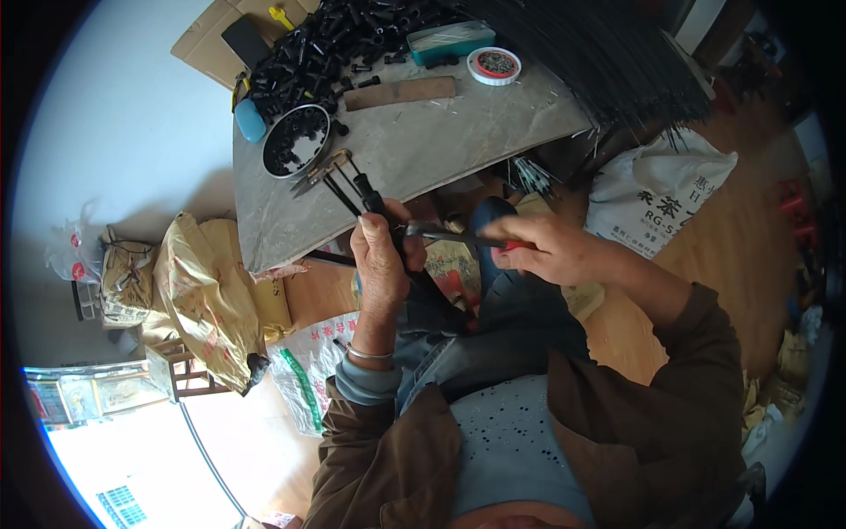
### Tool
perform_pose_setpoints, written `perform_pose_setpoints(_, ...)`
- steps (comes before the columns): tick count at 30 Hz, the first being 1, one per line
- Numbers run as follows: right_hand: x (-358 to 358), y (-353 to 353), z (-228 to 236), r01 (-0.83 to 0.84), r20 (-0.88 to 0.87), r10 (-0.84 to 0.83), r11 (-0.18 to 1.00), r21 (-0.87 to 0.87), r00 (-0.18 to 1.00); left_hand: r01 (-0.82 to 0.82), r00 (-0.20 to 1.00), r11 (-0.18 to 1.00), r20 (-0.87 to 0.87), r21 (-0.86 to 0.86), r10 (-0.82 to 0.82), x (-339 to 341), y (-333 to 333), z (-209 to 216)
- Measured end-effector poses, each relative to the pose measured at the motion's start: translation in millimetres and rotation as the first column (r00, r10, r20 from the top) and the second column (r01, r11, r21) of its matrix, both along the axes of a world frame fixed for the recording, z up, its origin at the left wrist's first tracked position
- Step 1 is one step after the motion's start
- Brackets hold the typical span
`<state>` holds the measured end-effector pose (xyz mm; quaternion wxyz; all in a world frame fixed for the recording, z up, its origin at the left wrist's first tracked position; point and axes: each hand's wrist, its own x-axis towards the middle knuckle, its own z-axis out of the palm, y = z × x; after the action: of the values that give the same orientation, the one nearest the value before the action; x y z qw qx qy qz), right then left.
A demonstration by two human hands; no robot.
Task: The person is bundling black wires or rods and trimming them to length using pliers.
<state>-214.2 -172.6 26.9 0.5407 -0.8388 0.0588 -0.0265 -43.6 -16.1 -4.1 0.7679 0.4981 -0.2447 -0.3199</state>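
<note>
My left hand is wrapped round a bundle of black rods with a thicker sleeve near the top, held slantwise above my lap. In my right hand is a long dark tool with a red handle; its kind is hard to make out. The tool's far end meets the rods beside my left fingers, and the contact point is partly hidden. Just past the rods' upper ends, at the table's edge, a metal piece with a brown part shows.
On the grey table are a round pan of black caps, a heap of black fittings, a wooden strip, a white dish, a teal box and long black rods. Sacks stand around.
</note>
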Motion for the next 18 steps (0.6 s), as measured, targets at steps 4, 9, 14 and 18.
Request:
perform_pose_setpoints(4, -10, 10, -14, -0.007, -0.22, 0.351, 0.543, 0.84, 0.91, 0.019, 0.999, 0.999, 0.047, 0.027, -0.02, -1, -1, 0)
perform_pose_setpoints(9, 5, 4, 15, -0.132, -0.481, 0.333, 0.905, 0.404, 0.811, -0.078, 0.996, 0.995, 0.04, 0.064, 0.076, -2, 0, -6)
perform_pose_setpoints(14, -7, 2, -12, 0.065, 0.287, -0.021, 0.987, -0.145, 0.958, -0.015, 1.0, 1.0, -0.023, 0.021, 0.016, 1, -1, -4)
perform_pose_setpoints(18, -18, 11, -13, 0.177, -0.302, 0.271, 0.401, 0.899, 0.914, -0.004, 0.999, 0.999, 0.048, 0.043, 0.002, 1, -4, -3)
